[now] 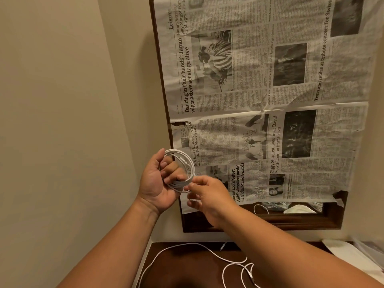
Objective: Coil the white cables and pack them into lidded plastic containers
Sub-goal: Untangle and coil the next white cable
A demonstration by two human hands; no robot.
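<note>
The left hand (155,181) grips the coil (191,165), held up before the newspaper (270,90). The right hand (209,196) pinches the coil's lower edge. A loose cable (187,244) lies on the surface (187,271) below.

Part of the coiled cable (184,163) is tucked behind my left hand (158,183) fingers, and my right hand (209,196) pinches over its bottom, so I can't count the loops. The loose cable (187,243) on the table (187,269) runs off the bottom edge, and its little plug (222,246) is too small to tell the type. A white flat thing (340,249) at the right is cut off, no idea what it is. The newspaper (270,100) small print is unreadable, and it's cropped at the top and right.
</note>
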